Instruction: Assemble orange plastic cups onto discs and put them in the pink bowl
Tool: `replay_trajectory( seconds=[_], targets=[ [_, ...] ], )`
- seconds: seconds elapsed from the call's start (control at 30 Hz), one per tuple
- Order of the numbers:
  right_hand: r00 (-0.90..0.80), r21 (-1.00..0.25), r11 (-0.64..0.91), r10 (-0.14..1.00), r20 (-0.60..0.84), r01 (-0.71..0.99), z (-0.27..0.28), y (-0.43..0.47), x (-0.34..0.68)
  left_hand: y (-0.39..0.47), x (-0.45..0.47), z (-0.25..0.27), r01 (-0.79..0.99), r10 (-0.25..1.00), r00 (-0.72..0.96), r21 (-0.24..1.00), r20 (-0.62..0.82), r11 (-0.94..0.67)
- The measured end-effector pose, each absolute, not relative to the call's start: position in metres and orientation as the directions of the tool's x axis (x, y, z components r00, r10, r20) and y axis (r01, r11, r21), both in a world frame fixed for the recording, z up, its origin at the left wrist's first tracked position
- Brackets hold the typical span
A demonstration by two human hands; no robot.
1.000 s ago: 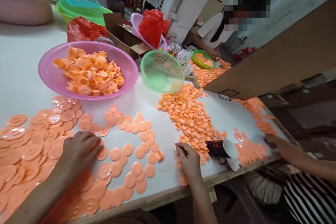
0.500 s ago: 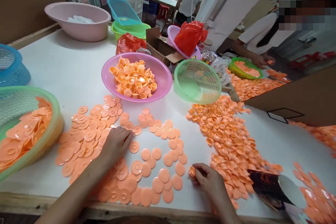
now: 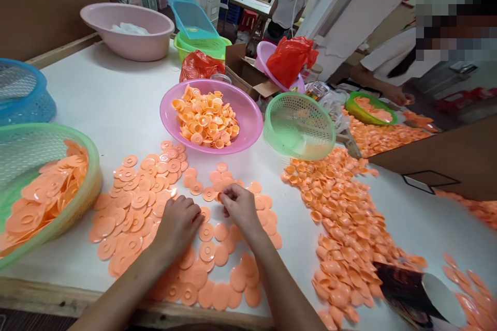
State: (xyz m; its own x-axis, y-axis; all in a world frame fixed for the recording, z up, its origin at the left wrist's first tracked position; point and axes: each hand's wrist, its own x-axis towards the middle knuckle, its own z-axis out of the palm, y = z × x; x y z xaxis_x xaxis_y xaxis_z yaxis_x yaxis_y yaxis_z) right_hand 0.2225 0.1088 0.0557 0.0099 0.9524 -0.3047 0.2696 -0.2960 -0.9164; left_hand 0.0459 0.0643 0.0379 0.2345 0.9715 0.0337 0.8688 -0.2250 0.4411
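My left hand point(image 3: 179, 221) rests with curled fingers among flat orange plastic toy saucers point(image 3: 140, 200); its fingertips are at the edge of one saucer, and what lies under them is hidden. Just to its right, my right hand point(image 3: 239, 208) pinches a small orange toy cup point(image 3: 219, 197), mostly covered by the fingers, above the saucers. Many saucers lie overlapping around both hands. To the right spreads a long heap of orange toy cups point(image 3: 345, 222). Beyond the hands, a pink basin point(image 3: 250, 114) holds a pile of orange cups.
A green basket point(image 3: 91, 165) of larger orange discs stands at left, near a blue basket point(image 3: 29, 98). Another green basket point(image 3: 298, 134) is behind the cup heap. A pale pink tub point(image 3: 128, 46) stands at the back. A co-worker's hand point(image 3: 398, 95) is at far right.
My right hand has moved left and away from me, from beside the cup heap to near my left hand, carrying the cup. My left hand stays among the saucers. The view has shifted slightly.
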Motion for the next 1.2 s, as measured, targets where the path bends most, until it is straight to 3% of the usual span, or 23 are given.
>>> replay_trajectory(
  seconds=[0.07, 0.17, 0.27, 0.33, 0.43, 0.5, 0.73, 0.97, 1.1, 1.2],
  targets=[
    [0.004, -0.906, -0.293, 0.952, -0.306, 0.305, 0.046, 0.116, 0.212, 0.069, 0.047, 0.040, 0.869, 0.978, 0.198, 0.450, 0.065, -0.206],
    [-0.011, -0.878, -0.249, 0.961, -0.278, 0.409, 0.037, 0.125, 0.204, 0.086, 0.050, 0.040, 0.759, 0.987, 0.136, 0.632, 0.084, -0.158],
    [-0.030, -0.822, -0.151, 0.979, -0.200, 0.549, 0.034, 0.130, 0.198, 0.105, 0.053, 0.042, 0.586, 0.997, 0.046, 0.810, -0.061, 0.022],
    [-0.035, -0.771, -0.097, 0.988, -0.153, 0.630, 0.035, 0.132, 0.194, 0.115, 0.054, 0.045, 0.505, 0.980, 0.016, 0.847, -0.199, 0.164],
    [-0.065, -0.714, -0.044, 0.990, -0.124, 0.699, 0.038, 0.134, 0.189, 0.124, 0.052, 0.050, 0.420, 0.924, 0.037, 0.845, -0.381, 0.332],
    [-0.090, -0.706, -0.023, 0.988, -0.123, 0.707, 0.039, 0.135, 0.187, 0.128, 0.048, 0.051, 0.425, 0.908, 0.046, 0.831, -0.416, 0.359],
    [-0.094, -0.774, -0.079, 0.980, -0.177, 0.628, 0.036, 0.137, 0.185, 0.127, 0.042, 0.052, 0.641, 0.964, 0.024, 0.744, -0.265, 0.189],
    [-0.103, -0.780, -0.098, 0.974, -0.203, 0.618, 0.038, 0.137, 0.190, 0.119, 0.046, 0.051, 0.524, 0.944, 0.018, 0.807, -0.330, 0.272],
    [-0.100, -0.756, -0.089, 0.974, -0.201, 0.649, 0.039, 0.137, 0.191, 0.117, 0.045, 0.045, 0.540, 0.954, -0.064, 0.794, -0.291, 0.279],
    [-0.086, -0.767, -0.122, 0.970, -0.225, 0.629, 0.039, 0.136, 0.190, 0.118, 0.044, 0.039, 0.567, 0.952, -0.011, 0.782, -0.307, 0.259]
  ],
)
